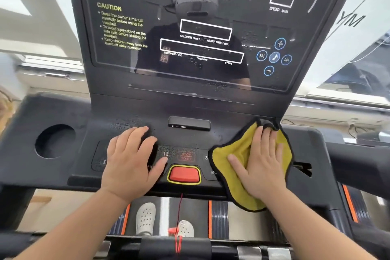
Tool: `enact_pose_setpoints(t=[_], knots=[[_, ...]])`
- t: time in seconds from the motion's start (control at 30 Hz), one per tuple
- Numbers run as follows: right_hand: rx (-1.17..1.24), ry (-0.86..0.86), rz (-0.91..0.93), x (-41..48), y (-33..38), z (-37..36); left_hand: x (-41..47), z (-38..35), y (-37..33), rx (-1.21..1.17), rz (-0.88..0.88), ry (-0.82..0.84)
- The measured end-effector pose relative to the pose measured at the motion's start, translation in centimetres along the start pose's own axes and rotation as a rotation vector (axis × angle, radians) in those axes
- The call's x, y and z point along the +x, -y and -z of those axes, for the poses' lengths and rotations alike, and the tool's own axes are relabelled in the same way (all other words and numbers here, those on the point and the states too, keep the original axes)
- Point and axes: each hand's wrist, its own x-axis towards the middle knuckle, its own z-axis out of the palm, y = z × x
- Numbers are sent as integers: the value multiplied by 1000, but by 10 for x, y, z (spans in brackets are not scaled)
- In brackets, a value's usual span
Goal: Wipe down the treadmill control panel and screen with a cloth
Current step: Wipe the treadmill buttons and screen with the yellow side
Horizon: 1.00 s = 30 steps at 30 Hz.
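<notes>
The treadmill's dark glossy screen (196, 27) rises ahead, dotted with water droplets and printed with white boxes and yellow caution text. Below it lies the black control panel (181, 139), also wet with droplets. My right hand (263, 160) presses flat on a yellow cloth (236, 154) with black trim, spread over the panel's right side. My left hand (130, 158) rests flat with fingers apart on the panel's left buttons, holding nothing. A red stop button (184, 175) with a yellow rim sits between my hands.
A round cup holder (55, 141) opens at the panel's left. A small black slot (189, 123) sits under the screen. A red safety cord (178, 228) hangs from the stop button. White shoes (145, 217) stand on the belt below. Handrails (358, 164) extend at the right.
</notes>
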Motion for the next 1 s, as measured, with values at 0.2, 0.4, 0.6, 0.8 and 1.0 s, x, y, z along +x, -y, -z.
enact_pose_setpoints(t=[0.2, 0.4, 0.6, 0.8, 1.0], knots=[[-35, -11, 132, 12, 38, -1, -2, 1, -1, -12, 13, -54], [-84, 28, 412, -38, -2, -12, -3, -2, -3, -11, 2, -86], [67, 43, 95, -13, -33, 1, -2, -2, -4, -10, 12, -87], [-32, -18, 145, 18, 19, 4, -3, -1, -5, -11, 26, -64], [-48, 25, 508, -30, 16, -12, -2, 0, -5, -15, 40, -57]])
